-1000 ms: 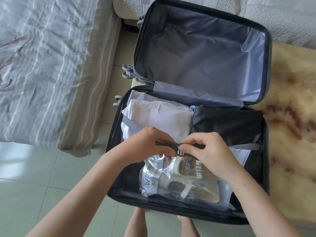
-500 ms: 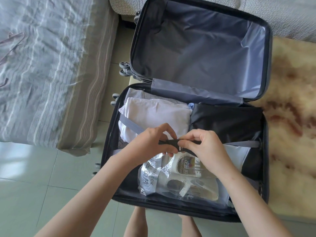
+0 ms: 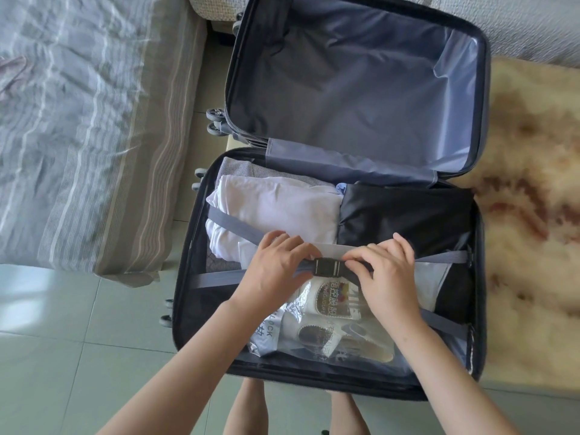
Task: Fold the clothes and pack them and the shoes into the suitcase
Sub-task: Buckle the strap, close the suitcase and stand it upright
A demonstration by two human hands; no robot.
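Observation:
The dark suitcase (image 3: 185, 277) lies open on the floor, its grey-lined lid (image 3: 354, 86) raised at the back. Inside sit a folded white garment (image 3: 282, 208), a folded black garment (image 3: 405, 215) and shoes in a clear plastic bag (image 3: 326, 334). Grey packing straps (image 3: 232, 224) cross over them and meet at a black buckle (image 3: 328, 267) that looks joined. My left hand (image 3: 276, 268) grips the strap at the buckle's left end. My right hand (image 3: 386, 274) pinches the strap at its right end.
A bed with a grey striped cover (image 3: 78, 130) stands to the left. A fluffy cream and brown rug (image 3: 533, 215) lies to the right. Pale green floor tiles (image 3: 62, 356) spread at the lower left. My legs show below the suitcase.
The two buckle halves, held apart between my fingers before, now sit together as one buckle. Both hands have lowered onto the straps over the packed things.

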